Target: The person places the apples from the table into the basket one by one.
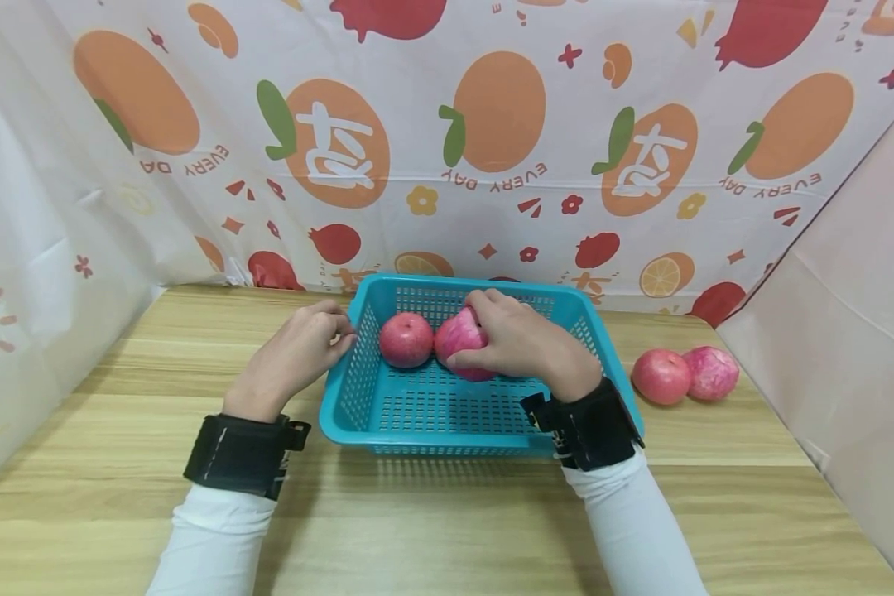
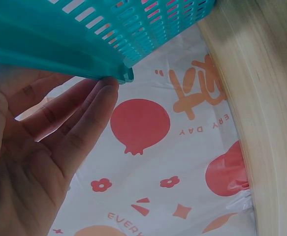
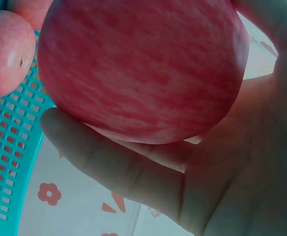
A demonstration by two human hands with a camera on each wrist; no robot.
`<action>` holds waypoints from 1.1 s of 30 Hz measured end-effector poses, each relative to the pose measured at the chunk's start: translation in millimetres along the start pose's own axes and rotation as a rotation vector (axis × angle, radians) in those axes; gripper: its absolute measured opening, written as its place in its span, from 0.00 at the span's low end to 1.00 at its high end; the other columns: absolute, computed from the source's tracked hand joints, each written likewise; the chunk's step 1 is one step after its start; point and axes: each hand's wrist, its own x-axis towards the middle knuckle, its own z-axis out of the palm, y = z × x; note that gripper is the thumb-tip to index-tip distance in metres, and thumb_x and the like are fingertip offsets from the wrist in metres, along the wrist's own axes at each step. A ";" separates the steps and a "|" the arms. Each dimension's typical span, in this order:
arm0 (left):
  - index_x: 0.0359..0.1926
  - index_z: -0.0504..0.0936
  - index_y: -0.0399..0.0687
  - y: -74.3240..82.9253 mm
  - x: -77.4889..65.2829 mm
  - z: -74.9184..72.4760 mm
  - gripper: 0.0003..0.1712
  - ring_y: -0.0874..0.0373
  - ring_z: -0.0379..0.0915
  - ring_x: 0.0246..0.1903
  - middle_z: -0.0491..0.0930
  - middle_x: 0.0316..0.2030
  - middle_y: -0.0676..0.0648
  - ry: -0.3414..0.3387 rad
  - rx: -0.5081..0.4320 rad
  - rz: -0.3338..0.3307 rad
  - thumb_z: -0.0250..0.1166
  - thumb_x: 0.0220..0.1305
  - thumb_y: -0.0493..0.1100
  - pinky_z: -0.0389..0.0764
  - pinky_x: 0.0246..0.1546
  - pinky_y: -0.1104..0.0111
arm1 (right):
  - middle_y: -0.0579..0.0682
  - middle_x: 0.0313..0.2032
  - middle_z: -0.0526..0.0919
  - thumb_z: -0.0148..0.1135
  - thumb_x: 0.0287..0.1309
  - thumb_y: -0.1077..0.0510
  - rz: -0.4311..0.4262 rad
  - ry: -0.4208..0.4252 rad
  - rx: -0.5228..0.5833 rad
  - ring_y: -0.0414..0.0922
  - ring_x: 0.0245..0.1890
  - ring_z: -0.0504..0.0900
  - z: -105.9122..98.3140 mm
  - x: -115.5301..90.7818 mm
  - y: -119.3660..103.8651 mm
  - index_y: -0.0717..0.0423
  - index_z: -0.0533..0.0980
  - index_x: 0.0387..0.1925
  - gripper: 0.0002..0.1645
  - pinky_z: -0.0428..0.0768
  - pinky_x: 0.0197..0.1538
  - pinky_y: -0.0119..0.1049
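Note:
My right hand (image 1: 517, 335) grips a pink-red apple (image 1: 464, 331) over the inside of a blue plastic basket (image 1: 454, 414), fingers and thumb around its sides. In the right wrist view this apple (image 3: 143, 69) fills the space beside the palm. Another red apple (image 1: 406, 339) lies in the basket to its left. More apples (image 3: 8, 54) show in the basket in the right wrist view, partly cut off. At the basket's left rim, my left hand (image 1: 290, 352) has bent fingers; in the left wrist view its fingertips (image 2: 109, 83) hold the rim's edge from below.
Two more apples, a red one (image 1: 661, 377) and a pinker one (image 1: 711, 373), lie side by side on the wooden table (image 1: 447, 530), right of the basket. A white fruit-printed sheet (image 1: 432, 207) hangs behind the basket, with plain white sheeting at the right side.

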 end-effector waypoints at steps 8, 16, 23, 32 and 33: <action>0.35 0.81 0.33 0.4 0.3 -0.8 0.10 0.53 0.73 0.30 0.75 0.31 0.42 -0.001 0.000 -0.005 0.66 0.51 0.33 0.82 0.31 0.59 | 0.48 0.41 0.69 0.64 0.44 0.39 -0.031 0.002 -0.026 0.42 0.39 0.68 4.0 2.1 -3.1 0.53 0.63 0.50 0.36 0.79 0.33 0.34; 0.35 0.81 0.33 -0.1 0.4 -0.1 0.09 0.53 0.72 0.30 0.75 0.31 0.42 -0.005 -0.003 -0.005 0.65 0.51 0.33 0.82 0.31 0.59 | 0.48 0.42 0.69 0.66 0.43 0.40 -0.039 -0.004 -0.025 0.42 0.40 0.68 5.8 3.9 -7.8 0.53 0.63 0.50 0.37 0.79 0.33 0.34; 0.35 0.81 0.32 -0.7 0.4 0.9 0.09 0.53 0.72 0.30 0.75 0.31 0.42 -0.004 -0.003 0.001 0.65 0.51 0.33 0.82 0.31 0.58 | 0.48 0.43 0.69 0.66 0.42 0.39 -0.052 -0.009 -0.052 0.41 0.39 0.68 9.4 6.6 -10.2 0.53 0.63 0.52 0.39 0.79 0.34 0.33; 0.35 0.81 0.32 0.0 0.2 0.4 0.09 0.53 0.72 0.29 0.75 0.31 0.42 -0.008 -0.002 -0.008 0.65 0.52 0.33 0.82 0.31 0.59 | 0.48 0.44 0.69 0.65 0.43 0.39 -0.051 -0.019 -0.070 0.41 0.39 0.69 12.0 9.3 -13.1 0.53 0.62 0.53 0.40 0.79 0.34 0.33; 0.35 0.81 0.32 0.1 0.2 0.4 0.09 0.53 0.72 0.30 0.75 0.31 0.42 -0.009 -0.003 -0.009 0.65 0.52 0.33 0.82 0.31 0.58 | 0.49 0.44 0.69 0.65 0.43 0.39 -0.056 -0.021 -0.071 0.42 0.39 0.69 12.4 9.8 -13.5 0.54 0.62 0.53 0.40 0.79 0.34 0.33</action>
